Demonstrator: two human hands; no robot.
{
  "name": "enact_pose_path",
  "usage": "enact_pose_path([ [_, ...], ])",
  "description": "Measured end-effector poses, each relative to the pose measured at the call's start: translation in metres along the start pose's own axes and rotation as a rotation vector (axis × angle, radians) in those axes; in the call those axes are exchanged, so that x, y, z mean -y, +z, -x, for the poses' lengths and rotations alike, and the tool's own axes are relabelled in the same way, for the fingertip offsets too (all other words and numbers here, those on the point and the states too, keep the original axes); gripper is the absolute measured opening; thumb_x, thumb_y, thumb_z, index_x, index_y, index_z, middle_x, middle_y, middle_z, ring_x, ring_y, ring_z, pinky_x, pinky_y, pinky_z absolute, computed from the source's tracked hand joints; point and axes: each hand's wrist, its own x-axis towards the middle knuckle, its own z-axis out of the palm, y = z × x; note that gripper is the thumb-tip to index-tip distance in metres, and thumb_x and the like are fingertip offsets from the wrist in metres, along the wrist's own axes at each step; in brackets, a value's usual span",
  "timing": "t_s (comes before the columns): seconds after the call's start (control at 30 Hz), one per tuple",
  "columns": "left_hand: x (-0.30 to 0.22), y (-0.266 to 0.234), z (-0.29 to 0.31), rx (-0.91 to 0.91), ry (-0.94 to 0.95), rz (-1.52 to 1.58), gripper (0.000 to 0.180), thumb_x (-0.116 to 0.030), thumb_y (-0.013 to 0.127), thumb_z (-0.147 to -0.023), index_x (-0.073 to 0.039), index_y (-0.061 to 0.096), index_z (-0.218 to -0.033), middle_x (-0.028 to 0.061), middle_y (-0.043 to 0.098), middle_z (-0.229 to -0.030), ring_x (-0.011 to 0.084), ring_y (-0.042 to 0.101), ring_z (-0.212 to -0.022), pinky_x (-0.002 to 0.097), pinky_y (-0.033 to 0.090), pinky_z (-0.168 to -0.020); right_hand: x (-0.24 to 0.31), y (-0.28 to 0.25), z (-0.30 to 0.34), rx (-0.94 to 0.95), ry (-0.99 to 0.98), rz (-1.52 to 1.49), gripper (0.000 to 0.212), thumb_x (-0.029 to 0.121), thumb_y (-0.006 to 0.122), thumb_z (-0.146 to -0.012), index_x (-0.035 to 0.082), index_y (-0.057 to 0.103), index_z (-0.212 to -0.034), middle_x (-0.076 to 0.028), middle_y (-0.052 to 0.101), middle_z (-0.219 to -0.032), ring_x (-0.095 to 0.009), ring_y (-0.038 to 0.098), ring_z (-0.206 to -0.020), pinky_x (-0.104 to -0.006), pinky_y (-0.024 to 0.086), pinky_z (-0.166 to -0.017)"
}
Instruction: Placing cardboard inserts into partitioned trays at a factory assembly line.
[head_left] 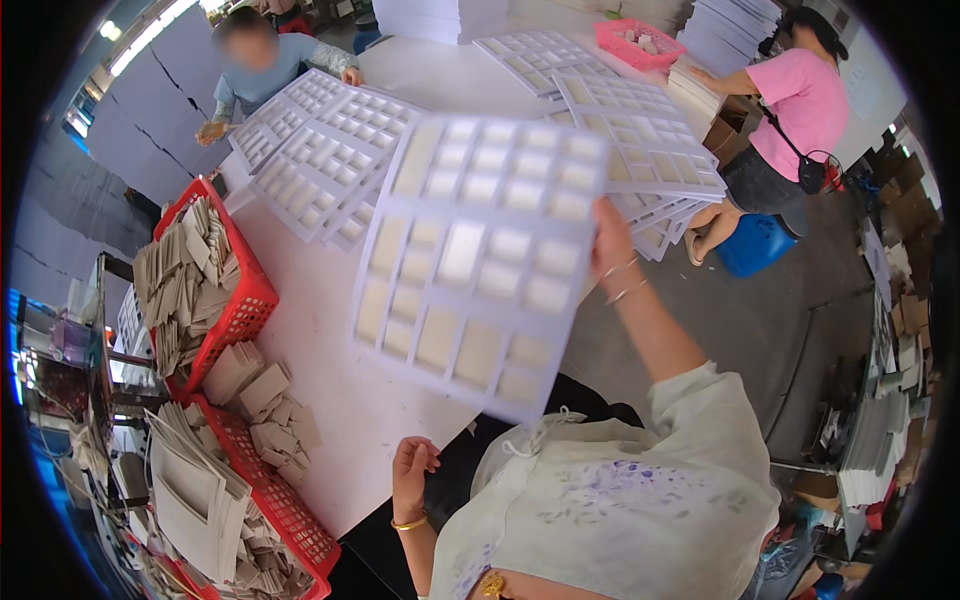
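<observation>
The white bench (330, 420) stretches out ahead of the person, with stacked gridded panels (650, 130) fanned toward its far right. Over it, one white gridded panel (478, 265) is held up at a tilt, its long axis running away from the person and leaning slightly right at the far end. It lies left of the right hand (610, 240), the nearer one, whose fingers pinch its right edge. The left hand (411, 464) hangs below the panel's near edge, clear of it, fingers loosely curled, holding nothing visible.
</observation>
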Motion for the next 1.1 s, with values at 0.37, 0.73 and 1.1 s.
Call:
enact_pose_path([
  [0.37, 0.011, -0.002, -0.018, -0.124, -0.039, -0.035, 0.009, -0.013, 0.05, -0.094, -0.006, 0.055, -0.097, 0.0019, 0.061, -0.082, 0.008, 0.054, -0.067, 0.0211, 0.041, -0.059, 0.181, -0.226, -0.178, -0.58, -0.317, 0.19, 0.034, 0.025, 0.051, -0.09, 0.0, 0.054, -0.112, -0.014, 0.062, -0.105, -0.028, 0.062, -0.094, -0.0422, 0.051, -0.084],
  [0.73, -0.004, -0.016, -0.054, -0.208, -0.021, -0.172, 0.011, -0.011, 0.054, -0.091, -0.002, 0.054, -0.097, 0.003, 0.06, -0.082, 0.0091, 0.054, -0.069, 0.0218, 0.045, -0.059, 0.078, -0.122, -0.207, -0.366, -0.873, 1.351, 0.046, 0.019, 0.061, -0.081, 0.0, 0.049, -0.121, -0.018, 0.057, -0.111, -0.03, 0.055, -0.102, -0.037, 0.043, -0.091],
  [1.1, -0.051, -0.073, -0.248, -0.611, 0.387, -0.172, 0.033, -0.01, 0.056, -0.09, 0.003, 0.045, -0.117, 0.0124, 0.053, -0.115, 0.02, 0.053, -0.106, 0.0302, 0.044, -0.092, -0.161, 0.059, -0.313, 0.237, -0.303, 1.167, 0.06, 0.036, 0.06, -0.086, 0.0, 0.041, -0.129, -0.019, 0.048, -0.128, -0.028, 0.047, -0.119, -0.0359, 0.037, -0.1],
])
